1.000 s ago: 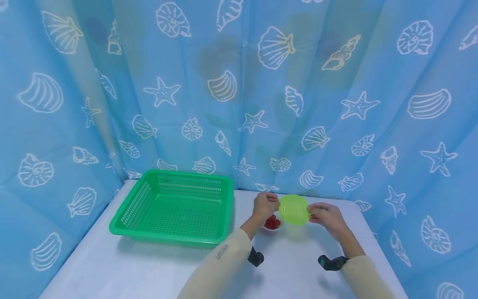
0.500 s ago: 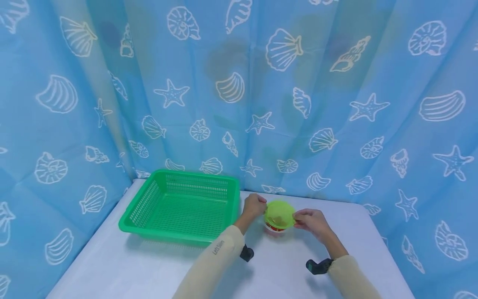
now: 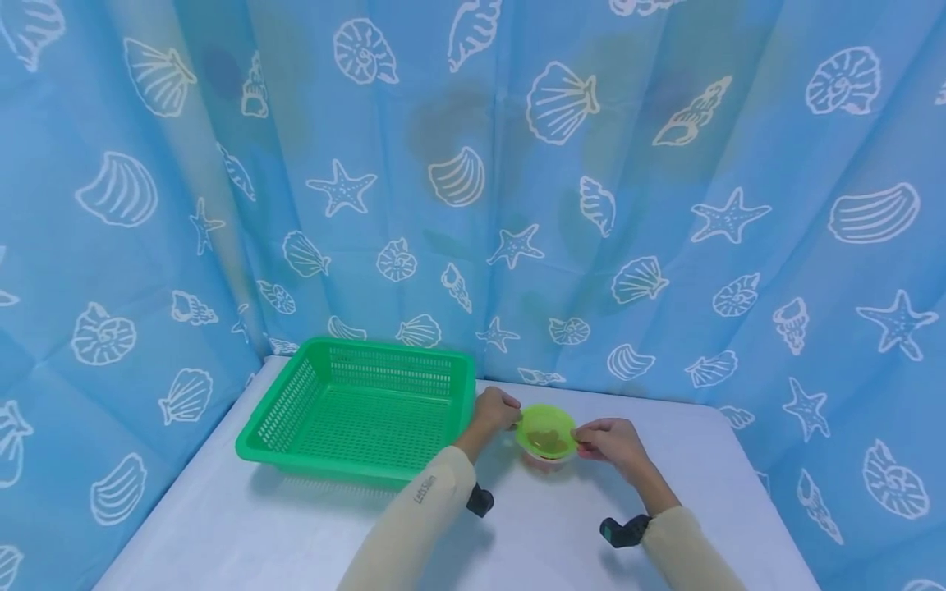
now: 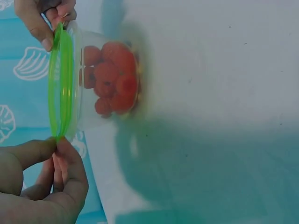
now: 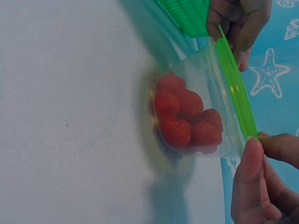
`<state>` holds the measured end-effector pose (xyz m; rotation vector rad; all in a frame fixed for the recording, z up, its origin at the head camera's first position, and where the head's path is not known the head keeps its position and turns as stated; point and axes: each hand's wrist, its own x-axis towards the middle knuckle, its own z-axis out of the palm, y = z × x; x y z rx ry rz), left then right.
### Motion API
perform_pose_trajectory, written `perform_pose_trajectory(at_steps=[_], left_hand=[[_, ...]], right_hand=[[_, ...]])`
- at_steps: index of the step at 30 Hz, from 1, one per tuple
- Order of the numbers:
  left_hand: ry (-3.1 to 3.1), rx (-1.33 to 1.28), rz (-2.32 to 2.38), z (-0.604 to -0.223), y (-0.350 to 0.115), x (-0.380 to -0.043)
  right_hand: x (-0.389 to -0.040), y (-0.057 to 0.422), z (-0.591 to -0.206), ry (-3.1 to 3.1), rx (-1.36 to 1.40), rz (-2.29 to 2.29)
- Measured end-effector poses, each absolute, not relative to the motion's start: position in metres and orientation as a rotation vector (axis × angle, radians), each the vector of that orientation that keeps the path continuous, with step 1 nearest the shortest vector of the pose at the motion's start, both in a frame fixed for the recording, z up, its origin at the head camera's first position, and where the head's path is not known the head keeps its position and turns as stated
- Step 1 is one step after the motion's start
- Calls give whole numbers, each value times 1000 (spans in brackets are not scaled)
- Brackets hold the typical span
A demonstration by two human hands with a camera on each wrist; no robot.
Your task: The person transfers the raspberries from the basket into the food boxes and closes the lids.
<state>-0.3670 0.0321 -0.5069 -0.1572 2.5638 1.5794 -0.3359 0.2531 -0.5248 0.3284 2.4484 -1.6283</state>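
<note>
A clear plastic bowl stands on the white table, with several red raspberry-like fruits inside. Over its mouth lies a translucent yellow-green lid, level and against the rim; whether it is pressed fully on, I cannot tell. My left hand pinches the lid's left edge between thumb and fingers. At the opposite edge, my right hand pinches the lid the same way. Both wrist views show the fingertips at the lid's edge beside the bowl's rim.
To the left of the bowl sits a green slatted plastic basket, close to my left forearm. A blue curtain with white shell and starfish prints hangs behind the white table and at its sides.
The lid has come down and left from beside the bowl onto its mouth, both hands moving with it. One second ago the fruits showed uncovered; now the lid is over them.
</note>
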Motion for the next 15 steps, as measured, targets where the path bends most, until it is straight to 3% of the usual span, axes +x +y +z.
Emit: perform_pose_trajectory(at_steps=[15], left_hand=[[2430, -255, 1491, -506, 34, -363]], right_hand=[[-334, 261, -530, 2410, 347, -1603]])
